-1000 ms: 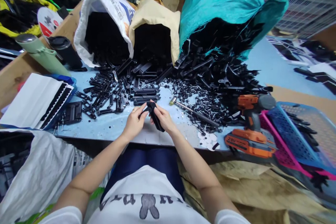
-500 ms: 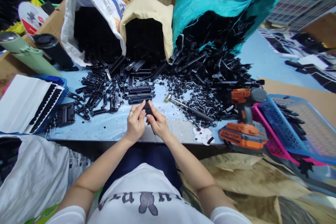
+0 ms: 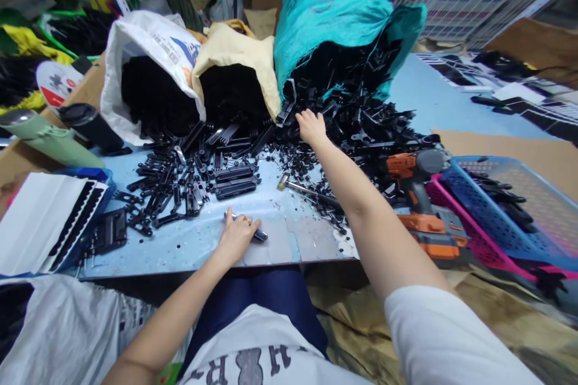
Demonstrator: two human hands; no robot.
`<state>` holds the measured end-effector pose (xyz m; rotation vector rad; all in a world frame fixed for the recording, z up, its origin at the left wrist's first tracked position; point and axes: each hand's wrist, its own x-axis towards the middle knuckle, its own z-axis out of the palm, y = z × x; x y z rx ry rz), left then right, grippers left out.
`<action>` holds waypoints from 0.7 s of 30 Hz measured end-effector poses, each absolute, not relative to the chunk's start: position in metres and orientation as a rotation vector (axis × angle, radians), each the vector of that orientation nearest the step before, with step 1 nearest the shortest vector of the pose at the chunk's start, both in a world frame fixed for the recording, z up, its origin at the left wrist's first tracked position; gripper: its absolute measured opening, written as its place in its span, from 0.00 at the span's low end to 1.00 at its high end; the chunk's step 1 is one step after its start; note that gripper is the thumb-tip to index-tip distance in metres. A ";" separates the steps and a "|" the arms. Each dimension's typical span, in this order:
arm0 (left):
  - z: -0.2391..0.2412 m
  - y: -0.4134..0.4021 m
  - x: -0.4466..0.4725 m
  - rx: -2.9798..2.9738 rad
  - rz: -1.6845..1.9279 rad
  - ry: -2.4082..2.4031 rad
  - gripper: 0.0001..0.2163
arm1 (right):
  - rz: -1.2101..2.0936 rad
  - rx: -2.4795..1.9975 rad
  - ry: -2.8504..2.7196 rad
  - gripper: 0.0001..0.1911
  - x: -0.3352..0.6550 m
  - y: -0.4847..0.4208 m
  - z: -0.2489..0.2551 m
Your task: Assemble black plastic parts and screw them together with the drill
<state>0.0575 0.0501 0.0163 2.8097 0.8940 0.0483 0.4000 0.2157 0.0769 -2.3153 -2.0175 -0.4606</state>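
My left hand (image 3: pixel 237 236) rests on the light blue table (image 3: pixel 194 240) near its front edge, fingers curled over a long black plastic part (image 3: pixel 258 234) that lies flat under them. My right hand (image 3: pixel 311 126) is stretched far forward into the heap of black plastic parts (image 3: pixel 361 126) spilling from the teal sack (image 3: pixel 329 18); its fingers are bent down among the parts and what they touch is hidden. A few assembled black pieces (image 3: pixel 235 180) lie in a row ahead of my left hand.
A white sack (image 3: pixel 149 48) and a beige sack (image 3: pixel 235 54) of black parts stand at the back. A hammer (image 3: pixel 302 187) lies mid-table. An orange drill (image 3: pixel 418 192) and blue and pink baskets (image 3: pixel 510 210) sit right. A green bottle (image 3: pixel 45 138), black cup (image 3: pixel 90 126) and white sheets (image 3: pixel 40 216) are left.
Both hands held a black part together before. Now my right hand has let go and reached forward into the heap, and my left hand has lowered the part onto the table.
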 end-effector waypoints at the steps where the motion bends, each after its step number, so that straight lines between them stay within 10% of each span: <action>1: 0.015 0.052 0.060 2.823 0.013 0.945 0.22 | -0.499 -2.339 -2.058 0.26 0.406 0.220 0.076; 10: 0.005 0.036 0.045 2.675 0.189 1.190 0.18 | -0.687 -2.274 -2.164 0.18 0.417 0.169 0.090; 16: 0.027 0.039 0.062 1.630 0.858 1.032 0.23 | 0.188 -1.570 -1.912 0.18 0.318 0.070 0.098; 21: 0.047 0.031 0.072 1.017 0.616 0.880 0.23 | 0.566 -1.483 -1.751 0.22 0.246 -0.014 0.063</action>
